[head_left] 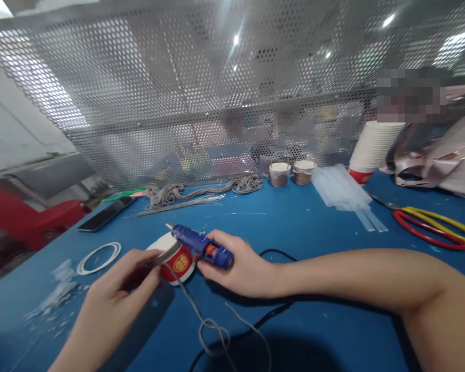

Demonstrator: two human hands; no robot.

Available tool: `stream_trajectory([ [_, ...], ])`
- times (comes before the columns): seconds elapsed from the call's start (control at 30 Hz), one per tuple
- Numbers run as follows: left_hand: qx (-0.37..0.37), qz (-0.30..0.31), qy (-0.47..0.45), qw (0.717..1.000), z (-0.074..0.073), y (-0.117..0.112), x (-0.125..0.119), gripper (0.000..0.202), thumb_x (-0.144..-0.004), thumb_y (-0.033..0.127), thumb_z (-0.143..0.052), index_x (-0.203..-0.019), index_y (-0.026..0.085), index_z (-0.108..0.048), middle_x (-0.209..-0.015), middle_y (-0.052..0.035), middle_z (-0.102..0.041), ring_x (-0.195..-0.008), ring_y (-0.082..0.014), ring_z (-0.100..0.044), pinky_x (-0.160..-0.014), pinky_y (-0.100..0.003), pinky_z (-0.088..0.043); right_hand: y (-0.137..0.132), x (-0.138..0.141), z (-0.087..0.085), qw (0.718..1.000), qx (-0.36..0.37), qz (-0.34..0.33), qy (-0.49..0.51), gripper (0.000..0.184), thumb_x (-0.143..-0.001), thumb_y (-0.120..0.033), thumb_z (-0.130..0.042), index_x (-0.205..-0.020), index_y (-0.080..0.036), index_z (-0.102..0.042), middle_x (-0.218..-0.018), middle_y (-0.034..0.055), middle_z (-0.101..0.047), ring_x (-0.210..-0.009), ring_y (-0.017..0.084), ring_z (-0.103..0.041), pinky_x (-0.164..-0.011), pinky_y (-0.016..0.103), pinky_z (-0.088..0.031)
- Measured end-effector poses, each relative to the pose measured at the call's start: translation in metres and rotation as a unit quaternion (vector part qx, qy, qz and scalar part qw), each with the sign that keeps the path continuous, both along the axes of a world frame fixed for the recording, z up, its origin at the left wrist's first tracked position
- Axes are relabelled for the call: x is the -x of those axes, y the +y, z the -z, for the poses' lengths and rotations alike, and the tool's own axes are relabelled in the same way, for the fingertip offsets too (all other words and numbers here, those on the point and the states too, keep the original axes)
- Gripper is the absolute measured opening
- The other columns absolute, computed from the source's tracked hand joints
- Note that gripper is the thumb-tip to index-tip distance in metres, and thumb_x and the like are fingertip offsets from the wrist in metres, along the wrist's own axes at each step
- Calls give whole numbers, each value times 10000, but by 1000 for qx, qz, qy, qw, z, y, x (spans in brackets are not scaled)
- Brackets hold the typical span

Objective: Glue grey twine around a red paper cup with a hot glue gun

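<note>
Cord and glue gun at a paper cup, as I see it from beside the desk (290, 222). The red-and-white cup (182, 262) stands near the front of the desk, between the two hands and slightly beyond the left one. The left hand (116, 294) is closed in a pinch at the cup's near left side, thumb and fingers gripping a grey cord (191, 301); a stretch of this cord lies across the cup's upper part, and its free length trails down to a loose loop on the desk. The right hand (236, 263) is wrapped around a blue glue gun (201, 243), gripping it.

Note the governing relation: the gun's long axis runs obliquely — rear end to the person's right and nearer, nozzle (169, 226) to the left and farther off — so that its front part passes over the cup's upper right edge. The nozzle appears above the cup's top; whether it touches anything I cannot tell. The left hand is the nearer to the cup, its fingertips right at the wall, while the right hand sits just to the cup's right. A black cable (275, 251) passes under the right forearm.
</note>
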State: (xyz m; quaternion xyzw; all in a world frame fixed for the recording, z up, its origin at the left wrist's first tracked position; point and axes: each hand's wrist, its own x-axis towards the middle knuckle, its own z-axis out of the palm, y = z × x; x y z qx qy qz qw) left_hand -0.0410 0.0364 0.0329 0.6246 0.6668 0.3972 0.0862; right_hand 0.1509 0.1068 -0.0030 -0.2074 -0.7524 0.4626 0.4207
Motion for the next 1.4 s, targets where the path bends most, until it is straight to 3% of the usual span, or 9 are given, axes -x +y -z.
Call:
stream_trajectory([
  [0.1, 15, 13, -3, 1000, 1, -5, -5, 205, -683, 396, -607, -763, 214, -657, -641, 4, -676, -569, -163, -605, -503, -235, -441, 0, -5, -17, 1000, 17, -25, -9, 105, -768, -209, -576, -792, -186, -476, -670, -54, -460, -584, 86, -423, -551, 203, -364],
  [0.2, 33, -8, -27, 999, 4, -8, -4, 170, -723, 348, -586, -797, 207, -645, -593, 28, -627, -512, -132, -564, -502, -227, -429, 3, -11, -22, 999, 12, -29, -26, 120, -782, -235, -589, -781, -186, -479, -662, -49, -476, -579, 92, -439, -545, 209, -369],
  [0.37, 53, -28, -100, 993, 11, -6, 3, 166, -749, 296, -586, -868, 186, -623, -562, 46, -590, -505, -121, -549, -502, -223, -444, 4, -20, -1, 999, 29, -29, -10, 86, -838, -252, -547, -828, -170, -525, -664, -37, -506, -575, 92, -453, -562, 215, -383],
  [0.5, 40, -33, -139, 989, 13, -7, 8, 175, -762, 274, -598, -908, 178, -615, -581, 47, -599, -516, -118, -559, -510, -227, -468, 3, -19, 14, 998, -2, -16, -66, 120, -817, -267, -561, -748, -177, -520, -631, -41, -489, -558, 94, -416, -538, 216, -349],
  [0.73, 10, -37, -140, 989, 11, -15, 2, 141, -792, 255, -591, -902, 174, -625, -595, 47, -611, -526, -109, -576, -535, -223, -478, -5, -9, 12, 993, -64, -36, -93, 186, -820, -260, -541, -674, -189, -450, -587, -50, -469, -517, 89, -414, -531, 217, -324],
  [0.93, 10, -49, -141, 989, 14, -18, -5, 161, -789, 283, -589, -898, 168, -618, -563, 48, -602, -493, -120, -572, -508, -243, -479, -12, -6, 26, 984, -141, -46, -96, 104, -805, -273, -574, -827, -172, -560, -653, -12, -584, -544, 112, -490, -547, 228, -352],
  [1.23, 12, -73, -127, 989, 15, -21, -12, 172, -775, 273, -605, -908, 166, -622, -532, 51, -580, -468, -124, -556, -485, -249, -470, -11, -4, 23, 984, -137, -28, -113, 95, -770, -243, -616, -835, -176, -594, -679, 17, -647, -561, 141, -542, -531, 238, -325],
  [1.4, 7, -60, -142, 988, 17, -24, -11, 177, -785, 282, -609, -928, 177, -616, -554, 52, -594, -488, -125, -573, -497, -246, -485, -11, -4, 24, 984, -123, -24, -125, 70, -767, -239, -617, -784, -181, -583, -647, 5, -615, -520, 122, -496, -517, 232, -305],
])
